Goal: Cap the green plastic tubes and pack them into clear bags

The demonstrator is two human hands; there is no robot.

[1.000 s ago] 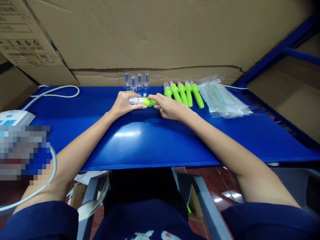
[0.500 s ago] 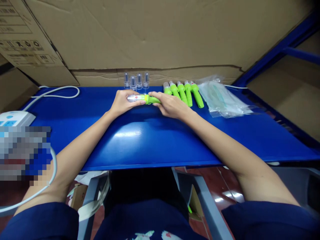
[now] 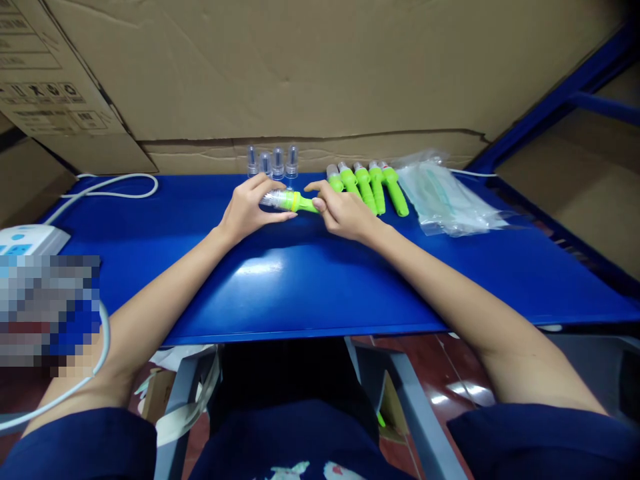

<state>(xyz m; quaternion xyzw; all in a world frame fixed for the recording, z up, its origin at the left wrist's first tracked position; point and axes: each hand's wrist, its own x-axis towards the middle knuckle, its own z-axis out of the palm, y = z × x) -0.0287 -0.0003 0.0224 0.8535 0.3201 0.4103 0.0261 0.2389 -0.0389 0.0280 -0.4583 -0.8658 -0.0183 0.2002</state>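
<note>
A lime-green handled tool [image 3: 291, 201] with a yellow ring and a clear, ridged end lies crosswise between my hands, above the blue table. My left hand [image 3: 243, 208] curves loosely around the clear end, fingers over it and thumb stretched along below. Curled fingers of my right hand [image 3: 347, 214] hold the green handle, whose far end they hide; its index finger arches above. Just behind, several clear caps [image 3: 278, 163] stand upright. Right of them, several similar green tools [image 3: 365, 188] lie side by side, partly behind my right hand.
A clear plastic bag [image 3: 440, 197] with pale contents lies at the right. On the left are a white power strip [image 3: 35, 237] and a looped white cable [image 3: 145, 177]. Cardboard [image 3: 300, 73] walls off the back of the blue table [image 3: 300, 287]; a blue frame bar [image 3: 555, 93] borders the right.
My left thumb and fingers have spread wider around the clear end. My right index finger has lifted and its thumb shows more. The tool has shifted slightly right.
</note>
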